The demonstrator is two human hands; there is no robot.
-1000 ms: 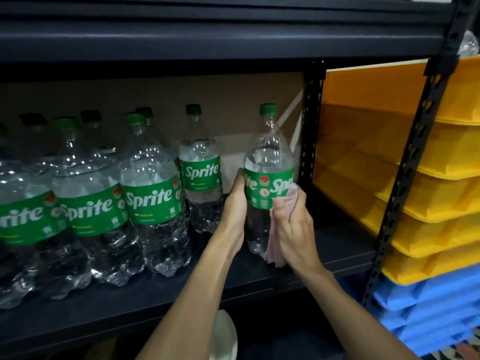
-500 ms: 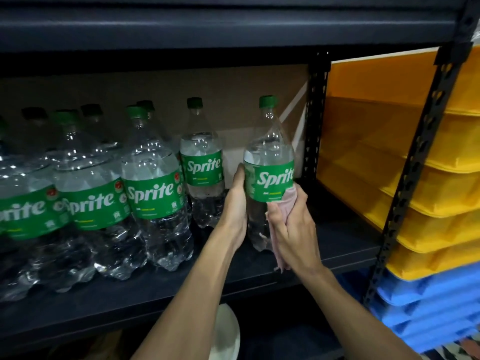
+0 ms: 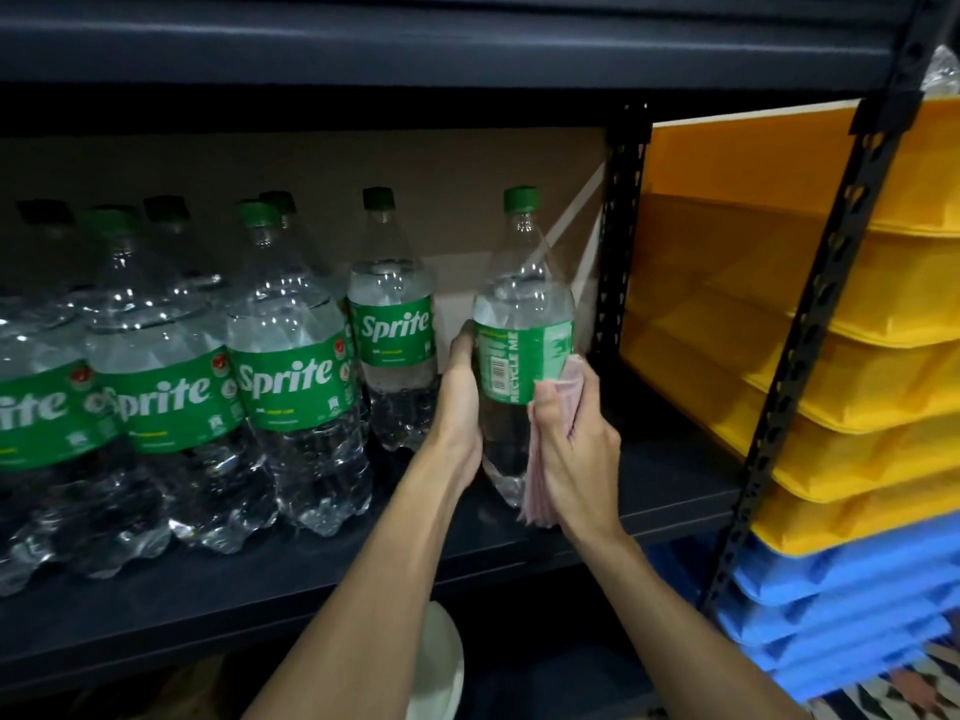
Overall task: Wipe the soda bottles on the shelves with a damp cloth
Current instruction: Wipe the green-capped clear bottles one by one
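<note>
1. Now the left hand (image 3: 462,407) is wrapping round the left flank of the soda bottle (image 3: 522,314), its fingers disappearing behind the plastic; a firm, closed hold
2. The right hand (image 3: 571,449) is clutching a pinkish cloth (image 3: 540,504), fingers curling tight over the folds; it is pressing the cloth against the bottle's lower right side, and a loose end is hanging down below the palm
3. The bottle itself is standing roughly upright at the right end of the dark shelf (image 3: 670,485), green cap on top; its green label is showing the barcode and "RECYCLE ME" to the camera; whether the base is touching the board, I cannot tell
4. Just left of it, another Sprite bottle (image 3: 395,335) is standing further back; beyond that, a crowd of Sprite bottles (image 3: 291,366) is filling the left of the shelf, labels facing out
5. Over on the right, past the perforated upright post (image 3: 826,314), yellow trays (image 3: 753,314) are sitting stacked above blue trays (image 3: 841,605)
6. Below the shelf, between the forearms, a white rounded object (image 3: 439,662) is peeking out; too dark to identify
</note>
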